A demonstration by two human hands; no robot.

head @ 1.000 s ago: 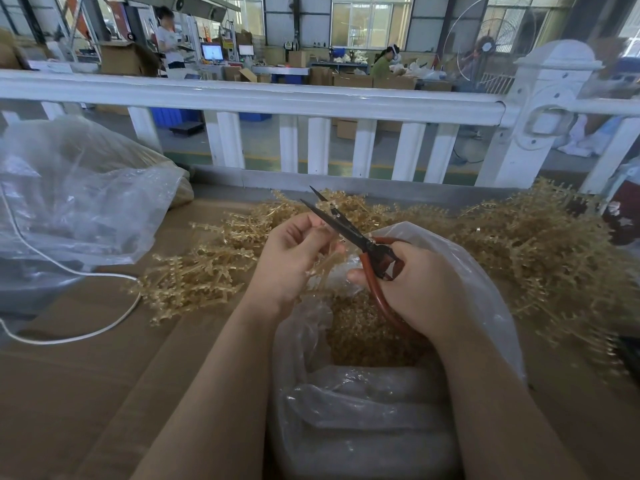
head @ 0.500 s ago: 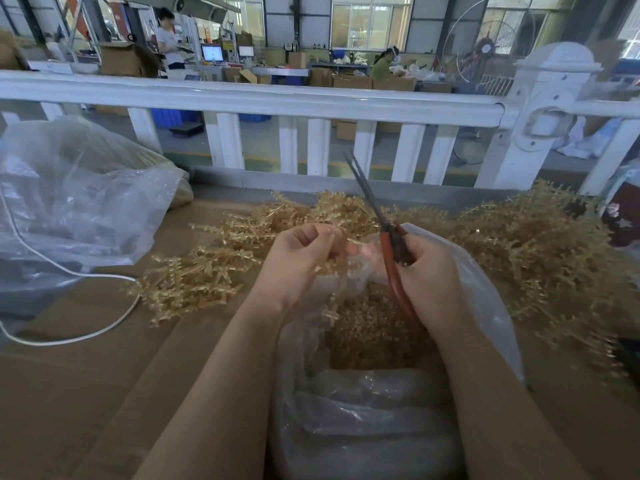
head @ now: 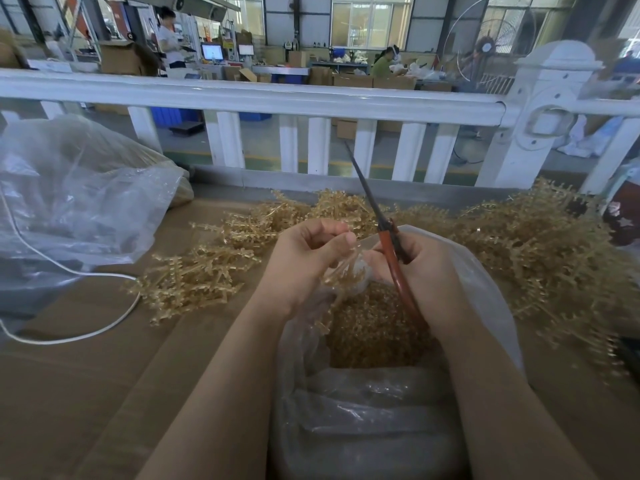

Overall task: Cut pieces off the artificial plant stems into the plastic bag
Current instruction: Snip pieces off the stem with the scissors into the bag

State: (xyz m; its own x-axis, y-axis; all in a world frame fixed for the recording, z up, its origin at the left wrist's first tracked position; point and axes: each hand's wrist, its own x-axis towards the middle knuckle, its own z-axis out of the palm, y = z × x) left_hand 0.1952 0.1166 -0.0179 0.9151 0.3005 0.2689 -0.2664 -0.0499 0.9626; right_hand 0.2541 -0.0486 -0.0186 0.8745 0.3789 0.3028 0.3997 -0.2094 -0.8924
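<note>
Golden artificial plant stem (head: 341, 277), a short spiky plastic sprig, hangs from the left hand (head: 304, 261), whose thumb and curled fingers pinch its upper end right over the mouth of the clear plastic bag (head: 485, 282). At 3 o'clock from it, almost touching, the right hand (head: 426, 271) is wrapped round the red handles of the dark-bladed scissors (head: 388, 237); the blades lie together and point up toward 11 o'clock, away from the sprig, so no cut is under way.

By my judgement the step in hand is readying the sprig for the next snip. To do it well, tip the blades down and part them, keep the sprig low inside the bag's mouth, and cut below the pinching fingers so that each piece drops onto the heap of golden cut pieces (head: 374, 323) already in the bag, not onto the worktop.

Outward, loose golden stems lie in a pile at 9 o'clock (head: 204, 271) and a larger heap at 3 o'clock (head: 540, 251) on the brown cardboard worktop (head: 86, 393). A second crumpled clear bag (head: 76, 195) and a white cable (head: 69, 268) sit at 9 to 10 o'clock, with a white railing (head: 277, 98) at 12 o'clock.
</note>
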